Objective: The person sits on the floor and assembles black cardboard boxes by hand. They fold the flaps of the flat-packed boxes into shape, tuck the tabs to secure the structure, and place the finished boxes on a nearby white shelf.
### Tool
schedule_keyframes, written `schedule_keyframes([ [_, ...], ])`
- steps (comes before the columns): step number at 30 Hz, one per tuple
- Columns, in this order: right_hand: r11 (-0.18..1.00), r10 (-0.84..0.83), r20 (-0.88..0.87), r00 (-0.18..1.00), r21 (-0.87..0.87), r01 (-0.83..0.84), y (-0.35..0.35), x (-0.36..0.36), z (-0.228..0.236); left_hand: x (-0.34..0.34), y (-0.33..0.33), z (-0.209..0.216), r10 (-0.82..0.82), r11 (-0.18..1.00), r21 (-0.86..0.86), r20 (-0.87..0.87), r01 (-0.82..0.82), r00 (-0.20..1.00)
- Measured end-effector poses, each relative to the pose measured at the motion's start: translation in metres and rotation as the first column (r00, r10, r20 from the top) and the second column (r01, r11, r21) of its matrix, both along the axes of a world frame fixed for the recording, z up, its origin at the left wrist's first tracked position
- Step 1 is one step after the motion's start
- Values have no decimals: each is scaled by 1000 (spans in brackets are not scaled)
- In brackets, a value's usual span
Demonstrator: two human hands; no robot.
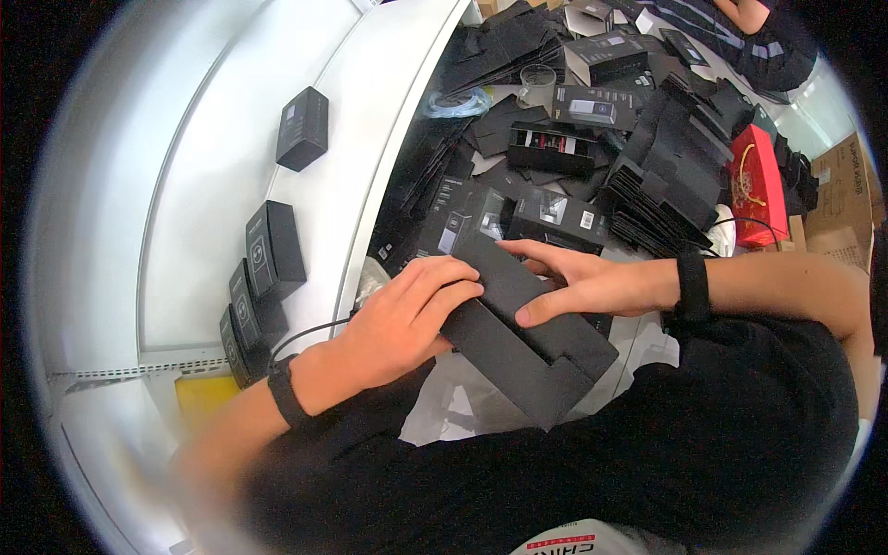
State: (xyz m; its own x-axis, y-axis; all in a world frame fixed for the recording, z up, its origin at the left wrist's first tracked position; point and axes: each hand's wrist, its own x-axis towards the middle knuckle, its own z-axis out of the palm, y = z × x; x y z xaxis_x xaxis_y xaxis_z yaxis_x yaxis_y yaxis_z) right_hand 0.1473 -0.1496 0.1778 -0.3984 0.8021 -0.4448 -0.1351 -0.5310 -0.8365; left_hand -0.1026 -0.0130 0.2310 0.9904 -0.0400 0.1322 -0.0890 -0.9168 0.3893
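Close to my body, a plain black cardboard box [504, 361] lies at a slant between my two hands, its panels partly folded and a tab showing at its near end. My left hand [404, 310] grips its left side, fingers curled over the edge. From the right, my right hand [592, 282] holds it, with the thumb pressed on the top panel and the fingers round the far side. Just beyond are printed black boxes [555, 215]. An open black box [552, 151] with red and white items inside stands farther off.
On the white surface [356, 120] at left stand several closed black boxes [275, 250]. Stacked folded black cartons [671, 166] fill the right, beside a red gift bag [757, 180] and a brown carton [842, 199]. A clear cup [536, 85] sits far back. Another person's arm [743, 14] shows top right.
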Motion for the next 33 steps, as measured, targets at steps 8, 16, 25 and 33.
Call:
schedule_keyframes([
  [8, 999, -11, -42, 999, 31, 13, 4, 3, 6, -4, -1, 2, 74, 996, 56, 42, -76, 996],
  [16, 999, -19, -21, 1000, 38, 20, 3, 3, 4, -3, 1, -3, 129, 983, 125, 68, -137, 989],
  [25, 995, -70, -49, 996, 65, 73, 4, 0, 3, -5, 5, -1, 48, 922, 383, 46, -62, 998],
  [33, 996, -78, -48, 996, 47, 80, 5, 0, 5, -7, 2, 0, 47, 867, 495, 41, -61, 998],
])
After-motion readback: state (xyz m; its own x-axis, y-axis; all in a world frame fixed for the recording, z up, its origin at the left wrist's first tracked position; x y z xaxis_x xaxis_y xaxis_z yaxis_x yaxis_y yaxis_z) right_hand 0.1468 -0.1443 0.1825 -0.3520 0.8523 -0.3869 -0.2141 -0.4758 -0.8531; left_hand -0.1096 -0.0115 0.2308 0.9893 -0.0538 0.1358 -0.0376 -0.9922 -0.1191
